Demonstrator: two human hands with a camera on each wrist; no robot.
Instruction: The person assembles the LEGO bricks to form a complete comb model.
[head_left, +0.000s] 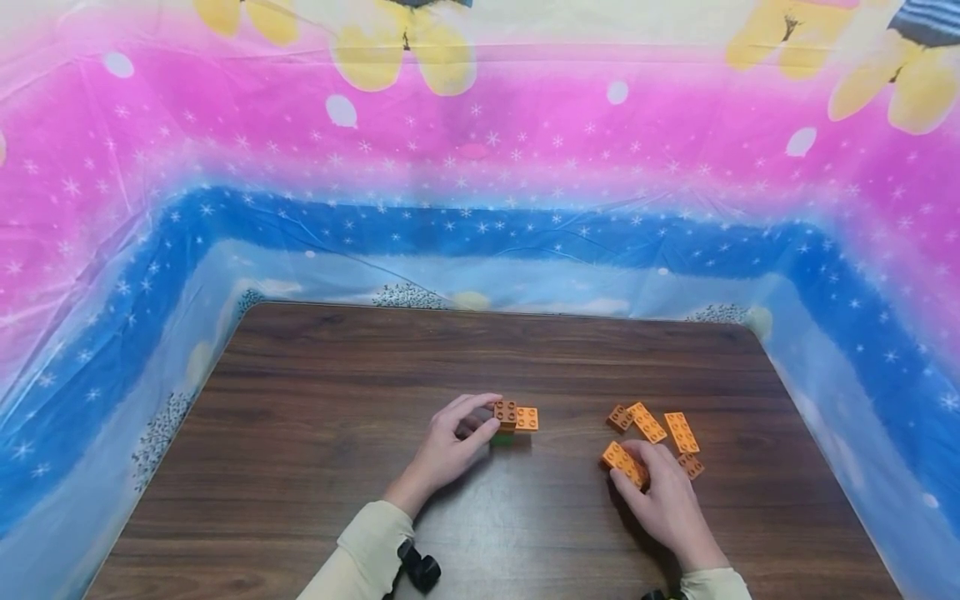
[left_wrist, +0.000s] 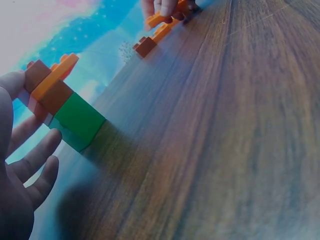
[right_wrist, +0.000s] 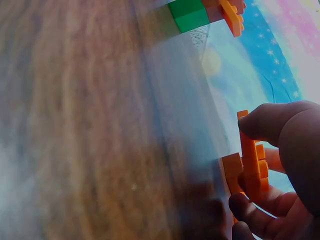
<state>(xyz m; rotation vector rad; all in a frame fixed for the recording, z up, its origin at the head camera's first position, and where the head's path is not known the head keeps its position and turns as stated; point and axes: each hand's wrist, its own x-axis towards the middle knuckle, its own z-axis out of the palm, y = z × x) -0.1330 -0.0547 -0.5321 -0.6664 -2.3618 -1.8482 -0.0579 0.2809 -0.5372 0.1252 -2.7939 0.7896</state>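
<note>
A small stack of building bricks stands on the table, a green brick (left_wrist: 79, 122) at its base. Above it come a brown brick (left_wrist: 56, 97), a flat orange brick jutting out sideways (head_left: 527, 418) and another brown brick (head_left: 506, 410) on top. My left hand (head_left: 448, 450) holds the stack's upper part between thumb and index finger; its other fingers are spread beside it. To the right, my right hand (head_left: 667, 500) pinches a flat orange brick (head_left: 621, 462), thumb on one side and fingers on the other. Part of that brick is hidden by the hand.
Near my right hand lie loose bricks: two orange ones (head_left: 647, 422) (head_left: 682, 432) and two brown ones (head_left: 619, 417) (head_left: 691, 466). The brown wooden table (head_left: 337, 358) ends at a patterned pink and blue cloth (head_left: 480, 225) hanging behind and along its sides.
</note>
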